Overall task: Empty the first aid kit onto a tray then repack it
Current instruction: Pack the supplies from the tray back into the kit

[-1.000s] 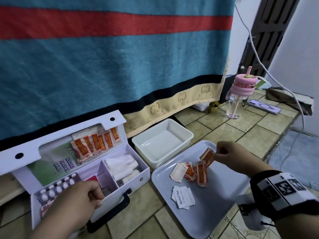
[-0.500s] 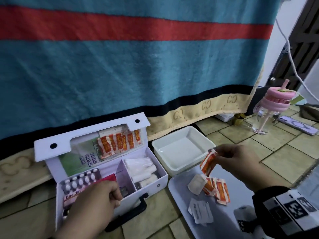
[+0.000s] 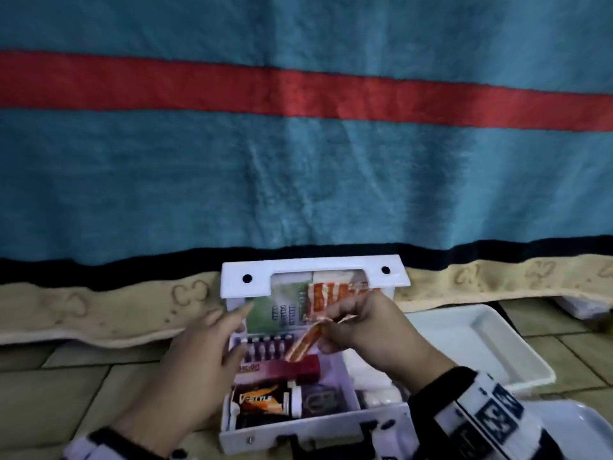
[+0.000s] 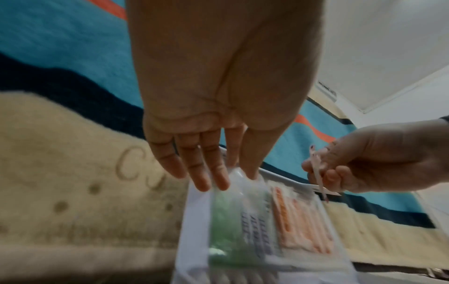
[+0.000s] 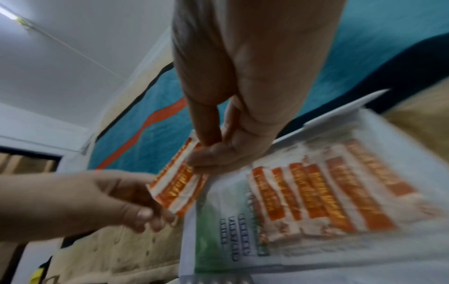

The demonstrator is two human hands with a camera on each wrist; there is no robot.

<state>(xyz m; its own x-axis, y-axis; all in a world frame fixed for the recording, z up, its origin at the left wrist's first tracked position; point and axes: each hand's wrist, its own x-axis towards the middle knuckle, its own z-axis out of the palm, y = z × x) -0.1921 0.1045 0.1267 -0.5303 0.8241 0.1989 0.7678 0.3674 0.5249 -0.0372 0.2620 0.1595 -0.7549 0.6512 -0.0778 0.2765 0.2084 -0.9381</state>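
The right hand (image 3: 368, 330) covers the right compartment of the open first aid kit (image 3: 315, 423), so little of its white contents shows. The left hand (image 3: 195, 353) hides the kit's left wall. The print on the orange sachets (image 5: 323, 194) in the lid pocket is smeared by blur in both wrist views and cannot be read. The grey tray (image 3: 583, 426) is cut off by the head view's lower right corner. The white tub (image 3: 471, 343) is partly behind the right wrist.
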